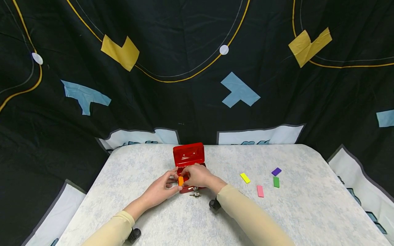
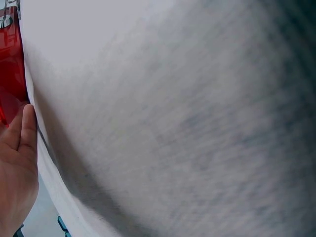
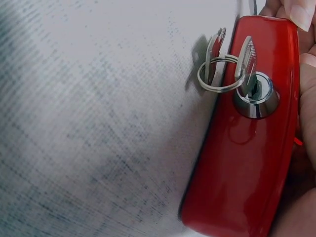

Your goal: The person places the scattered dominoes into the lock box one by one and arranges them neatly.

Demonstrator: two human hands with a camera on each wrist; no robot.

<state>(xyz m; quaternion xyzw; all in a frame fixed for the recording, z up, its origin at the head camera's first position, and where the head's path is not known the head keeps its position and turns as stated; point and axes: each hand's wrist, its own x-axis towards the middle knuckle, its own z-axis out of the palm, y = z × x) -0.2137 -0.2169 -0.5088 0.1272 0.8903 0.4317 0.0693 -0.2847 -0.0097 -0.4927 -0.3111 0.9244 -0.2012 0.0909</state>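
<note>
A small red cash box (image 1: 188, 155) stands on the table with its lid raised and keys (image 3: 219, 66) in its front lock (image 3: 256, 94). At its left end, the left hand (image 1: 161, 186) holds the box, thumb at the front corner and fingers along the side wall. In the left wrist view, two fingertips (image 2: 29, 116) lie against the red side. The right hand (image 1: 198, 176) reaches over the box and pinches an orange block (image 1: 181, 181) at the left end of the opening. The right hand hides much of the box's inside.
To the right lie a yellow block (image 1: 245, 178), a pink block (image 1: 260, 191), a green block (image 1: 276, 182) and a purple block (image 1: 276, 171). Behind the pale table (image 1: 147, 155) hangs a black curtain (image 1: 184, 106) with taped shapes.
</note>
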